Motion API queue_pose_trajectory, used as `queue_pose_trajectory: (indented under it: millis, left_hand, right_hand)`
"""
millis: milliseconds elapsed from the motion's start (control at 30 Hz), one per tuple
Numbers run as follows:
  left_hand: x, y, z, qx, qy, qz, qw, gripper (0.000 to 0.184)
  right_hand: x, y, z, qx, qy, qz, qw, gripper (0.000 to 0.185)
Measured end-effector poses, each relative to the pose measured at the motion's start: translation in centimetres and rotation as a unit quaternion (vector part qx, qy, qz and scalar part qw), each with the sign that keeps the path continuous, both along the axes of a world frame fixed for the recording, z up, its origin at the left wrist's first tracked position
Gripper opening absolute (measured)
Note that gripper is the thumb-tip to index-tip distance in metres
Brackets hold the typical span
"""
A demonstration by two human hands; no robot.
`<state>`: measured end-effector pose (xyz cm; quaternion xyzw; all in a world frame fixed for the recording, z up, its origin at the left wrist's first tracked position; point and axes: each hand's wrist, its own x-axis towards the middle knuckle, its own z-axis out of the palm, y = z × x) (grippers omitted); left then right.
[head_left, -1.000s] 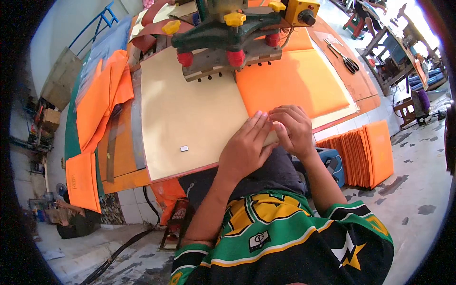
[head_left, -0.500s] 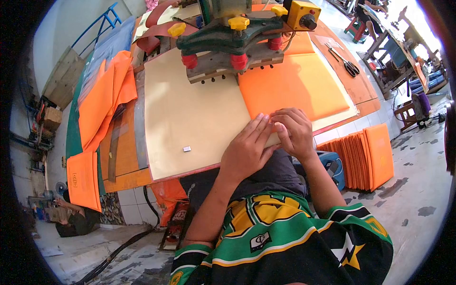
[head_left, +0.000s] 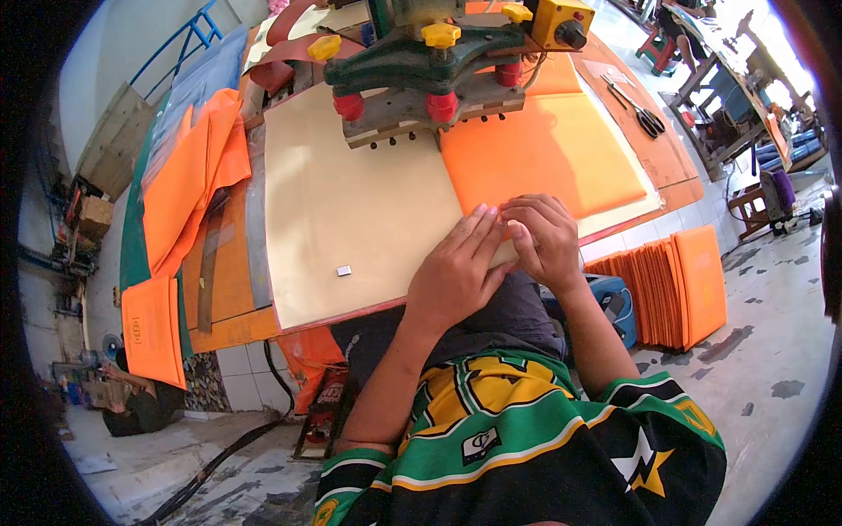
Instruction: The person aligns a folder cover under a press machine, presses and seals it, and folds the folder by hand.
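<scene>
Orange sheet lies on the cream mat atop the tabletop, partly under the press; left grip and right grip meet by its near corner, whether closed I cannot tell. Scuffed floor spreads rightward.

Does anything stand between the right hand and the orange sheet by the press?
Nothing visible does: the right hand is at the near edge of the orange sheet, though contact is unclear. The press head stands at the sheet's far side.

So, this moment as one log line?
left hand beside right hand; both by near edge of orange sheet; anything held: unclear; press: beyond hands
</scene>
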<state>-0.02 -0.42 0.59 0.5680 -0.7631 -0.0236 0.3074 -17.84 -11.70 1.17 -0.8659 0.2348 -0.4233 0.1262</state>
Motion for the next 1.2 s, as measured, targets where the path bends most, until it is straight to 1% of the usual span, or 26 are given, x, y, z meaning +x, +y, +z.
queue_pose_trajectory:
  millis: [767, 833, 1200]
  left_hand:
    - [-0.10, -0.06, 0.01, -0.006, 0.010, 0.003, 1.000, 0.064]
    - [-0.08, -0.02, 0.19, -0.004, -0.011, -0.001, 1.000, 0.067]
    - [-0.05, 0.02, -0.05, -0.003, -0.009, 0.001, 1.000, 0.066]
  right_hand:
    - [0.10, -0.04, 0.17, -0.004, 0.000, -0.004, 1.000, 0.022]
    - [0.08, -0.02, 0.09, -0.004, 0.000, -0.005, 1.000, 0.022]
    - [0.08, 0.03, 0.01, 0.005, 0.003, -0.010, 1.000, 0.023]
